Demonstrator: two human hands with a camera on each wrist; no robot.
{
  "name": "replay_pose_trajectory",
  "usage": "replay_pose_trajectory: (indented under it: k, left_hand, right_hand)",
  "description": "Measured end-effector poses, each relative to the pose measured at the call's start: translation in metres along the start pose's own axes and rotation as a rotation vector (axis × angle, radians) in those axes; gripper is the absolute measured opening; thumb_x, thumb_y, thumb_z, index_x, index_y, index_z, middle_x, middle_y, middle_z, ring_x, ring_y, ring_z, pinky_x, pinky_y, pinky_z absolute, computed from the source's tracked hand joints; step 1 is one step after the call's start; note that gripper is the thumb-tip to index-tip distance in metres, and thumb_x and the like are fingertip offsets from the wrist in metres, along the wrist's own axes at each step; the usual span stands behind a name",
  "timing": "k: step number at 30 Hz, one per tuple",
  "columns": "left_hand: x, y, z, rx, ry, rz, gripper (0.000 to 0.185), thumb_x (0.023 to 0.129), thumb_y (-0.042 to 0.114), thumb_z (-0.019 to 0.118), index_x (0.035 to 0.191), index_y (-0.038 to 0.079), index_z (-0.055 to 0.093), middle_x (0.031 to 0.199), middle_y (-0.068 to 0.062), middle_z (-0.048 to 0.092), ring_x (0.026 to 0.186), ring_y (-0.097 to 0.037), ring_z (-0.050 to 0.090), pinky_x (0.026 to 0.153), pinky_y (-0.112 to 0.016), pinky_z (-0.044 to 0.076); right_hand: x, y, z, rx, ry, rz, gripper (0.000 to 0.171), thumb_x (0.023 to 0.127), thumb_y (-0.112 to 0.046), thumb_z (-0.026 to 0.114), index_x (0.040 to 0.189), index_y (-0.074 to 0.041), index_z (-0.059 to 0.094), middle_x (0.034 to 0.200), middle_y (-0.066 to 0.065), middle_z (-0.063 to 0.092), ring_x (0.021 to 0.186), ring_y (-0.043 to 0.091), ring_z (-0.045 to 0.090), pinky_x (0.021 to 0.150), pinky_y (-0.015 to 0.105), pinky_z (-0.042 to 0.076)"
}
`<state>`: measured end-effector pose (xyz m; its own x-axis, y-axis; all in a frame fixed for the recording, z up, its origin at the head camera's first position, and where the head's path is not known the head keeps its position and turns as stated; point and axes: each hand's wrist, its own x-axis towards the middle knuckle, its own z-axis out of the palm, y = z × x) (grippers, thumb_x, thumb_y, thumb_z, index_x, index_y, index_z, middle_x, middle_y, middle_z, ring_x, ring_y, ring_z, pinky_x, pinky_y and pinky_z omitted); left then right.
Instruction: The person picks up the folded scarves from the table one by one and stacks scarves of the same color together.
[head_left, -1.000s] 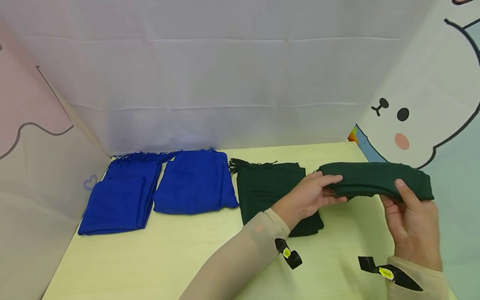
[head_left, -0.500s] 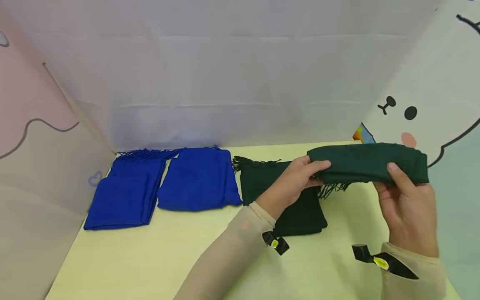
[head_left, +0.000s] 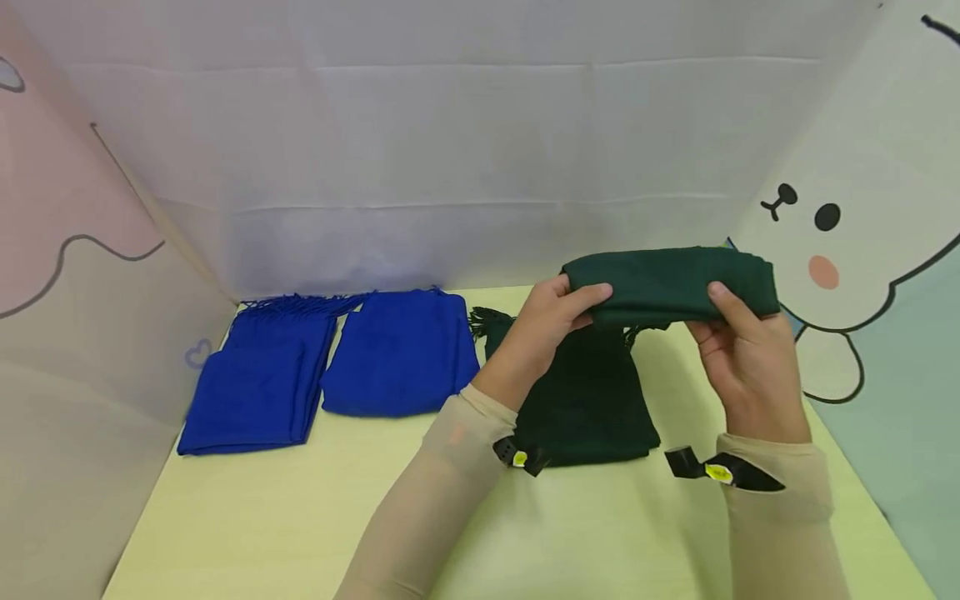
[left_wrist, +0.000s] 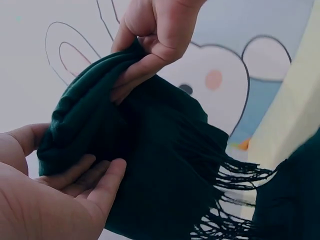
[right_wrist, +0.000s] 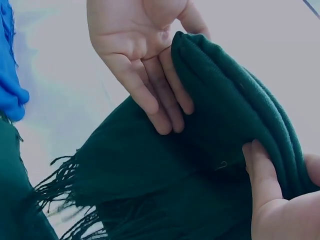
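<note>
Folded dark green scarf (head_left: 670, 284): held aloft, left hand (head_left: 546, 325) and right hand (head_left: 738, 362) each pinching one end. Fringe (left_wrist: 235, 200) dangles beneath. Risk: layers may slide apart if either pinch loosens.

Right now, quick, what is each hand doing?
Left hand: holding one end of the folded dark green scarf, thumb on top, fingers underneath.
Right hand: holding the other end of the same scarf, raised off the table.
</note>
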<state>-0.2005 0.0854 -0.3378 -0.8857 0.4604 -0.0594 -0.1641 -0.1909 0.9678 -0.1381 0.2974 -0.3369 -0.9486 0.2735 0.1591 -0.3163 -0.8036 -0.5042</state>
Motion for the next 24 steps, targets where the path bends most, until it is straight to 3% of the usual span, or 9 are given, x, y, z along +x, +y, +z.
replay_pose_trajectory:
  k: [8,14,20,24]
  left_hand:
    - [0.008,0.001,-0.022,0.157,0.078,-0.003,0.030,0.098,0.031,0.064,0.119,0.009,0.064,0.116,-0.002,0.064,0.113,-0.017,0.059,0.108,-0.039,0.044]
    - [0.019,-0.006,-0.032,0.164,0.124,-0.032,0.027,0.099,0.031,0.063,0.118,0.013,0.066,0.116,-0.001,0.062,0.115,-0.019,0.055,0.108,-0.046,0.041]
    - [0.034,-0.004,-0.047,0.112,0.117,0.075,0.027,0.097,0.023,0.065,0.120,0.008,0.067,0.129,-0.003,0.059,0.127,-0.019,0.048,0.111,-0.045,0.038]
    - [0.038,-0.015,-0.057,0.086,0.107,0.107,0.023,0.096,0.018,0.067,0.114,0.005,0.069,0.127,-0.004,0.061,0.125,-0.019,0.049,0.111,-0.044,0.037]
  right_hand:
    - [0.013,0.020,-0.002,-0.047,0.059,0.134,0.040,0.093,0.013,0.058,0.132,0.003,0.056,0.111,0.018,0.065,0.097,0.030,0.071,0.086,0.043,0.057]
    - [0.020,0.032,0.001,-0.096,0.148,0.216,0.041,0.091,0.010,0.063,0.130,-0.001,0.057,0.113,0.015,0.064,0.097,0.027,0.071,0.083,0.042,0.058]
    - [0.036,0.043,0.002,-0.160,0.038,0.144,0.043,0.092,0.010,0.062,0.133,0.001,0.055,0.120,0.013,0.059,0.101,0.025,0.068,0.089,0.037,0.057]
    - [0.040,0.051,-0.007,-0.186,0.002,0.148,0.048,0.094,0.009,0.059,0.140,0.000,0.049,0.125,0.012,0.056,0.102,0.023,0.067,0.091,0.036,0.056]
